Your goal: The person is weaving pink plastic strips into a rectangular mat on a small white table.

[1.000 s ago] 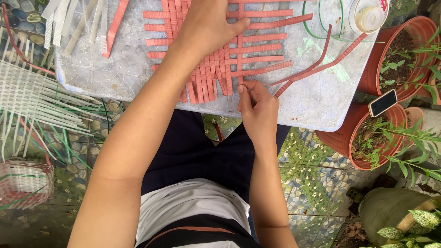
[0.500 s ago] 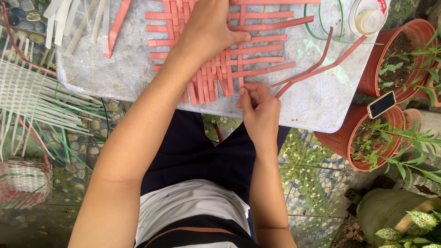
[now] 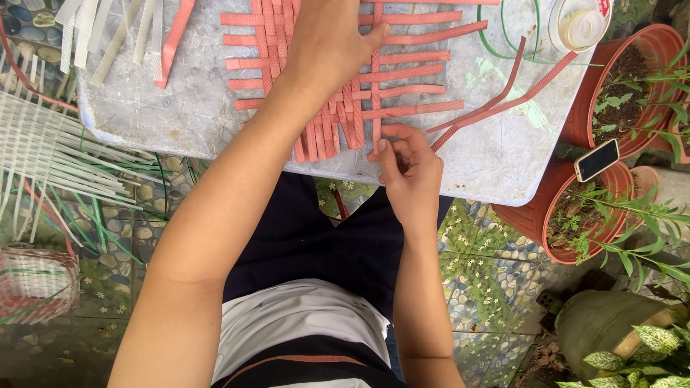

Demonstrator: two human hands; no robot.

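A single head-worn camera looks steeply down from close above, facing the grey table (image 3: 180, 108) ahead, the person's lap below, and the tiled floor (image 3: 489, 266) around.

The woven mat (image 3: 359, 79) lies on the surface (image 3: 215, 115). Loose strips (image 3: 115, 32) lie to its left, a tape roll (image 3: 581, 25) to its right. A phone (image 3: 596, 159) sits on a plant pot (image 3: 575, 223) beside the surface.
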